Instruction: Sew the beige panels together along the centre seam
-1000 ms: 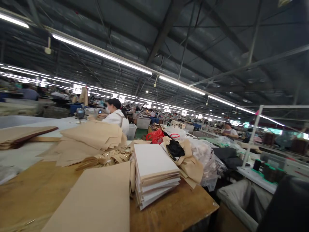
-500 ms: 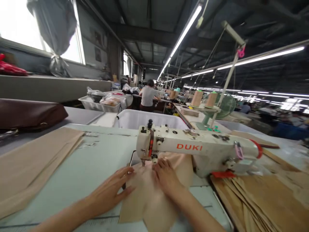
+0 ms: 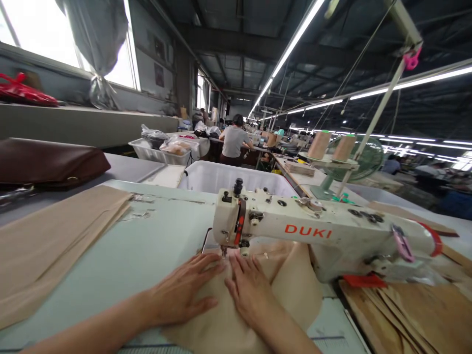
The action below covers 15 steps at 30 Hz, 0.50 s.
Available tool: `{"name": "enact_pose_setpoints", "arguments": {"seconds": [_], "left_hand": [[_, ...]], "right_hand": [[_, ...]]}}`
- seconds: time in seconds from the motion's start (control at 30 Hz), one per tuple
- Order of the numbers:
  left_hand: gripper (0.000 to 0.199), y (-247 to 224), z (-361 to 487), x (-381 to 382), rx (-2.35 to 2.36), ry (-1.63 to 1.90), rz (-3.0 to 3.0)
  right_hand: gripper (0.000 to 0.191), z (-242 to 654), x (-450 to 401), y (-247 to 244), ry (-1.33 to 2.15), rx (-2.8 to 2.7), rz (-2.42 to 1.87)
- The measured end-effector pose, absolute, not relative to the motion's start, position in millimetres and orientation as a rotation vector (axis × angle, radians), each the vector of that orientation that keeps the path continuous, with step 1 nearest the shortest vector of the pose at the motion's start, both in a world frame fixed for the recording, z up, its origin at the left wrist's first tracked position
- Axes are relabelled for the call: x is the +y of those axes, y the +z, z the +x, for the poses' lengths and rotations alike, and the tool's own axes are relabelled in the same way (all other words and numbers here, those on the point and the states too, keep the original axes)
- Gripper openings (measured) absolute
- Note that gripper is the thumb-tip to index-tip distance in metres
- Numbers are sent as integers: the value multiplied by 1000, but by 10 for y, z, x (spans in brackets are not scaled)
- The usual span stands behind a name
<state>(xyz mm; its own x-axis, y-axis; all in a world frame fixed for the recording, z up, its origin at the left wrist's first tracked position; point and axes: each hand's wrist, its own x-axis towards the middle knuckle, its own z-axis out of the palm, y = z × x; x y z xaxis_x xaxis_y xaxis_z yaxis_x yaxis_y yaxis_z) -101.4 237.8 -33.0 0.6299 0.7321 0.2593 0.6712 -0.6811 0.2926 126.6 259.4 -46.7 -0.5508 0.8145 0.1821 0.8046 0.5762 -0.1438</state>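
Beige sheet material [image 3: 216,324], lying on the pale green bench [image 3: 169,236] directly beneath the left hand [image 3: 190,285] and right hand [image 3: 250,287], both flattened palm-down and gripping nothing, just before the needle of a DUKI sewing machine [image 3: 271,221].

I count two hands of mine, a left hand [image 3: 188,287] and a right hand [image 3: 252,290]; just ahead of them, one DUKI sewing machine [image 3: 273,219]; beyond my left hand, two white plastic tubs [image 3: 236,176]; beyond my right hand, two thread cones [image 3: 319,146] and one fan [image 3: 371,156].
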Motion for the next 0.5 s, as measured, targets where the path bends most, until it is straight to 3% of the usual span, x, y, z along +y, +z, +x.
{"name": "enact_pose_setpoints", "arguments": {"seconds": [0.5], "left_hand": [[73,-457,-920,2335,1218,559,2667]], "right_hand": [[52,1357,2585,-503,86,-2548,-1342]]}}
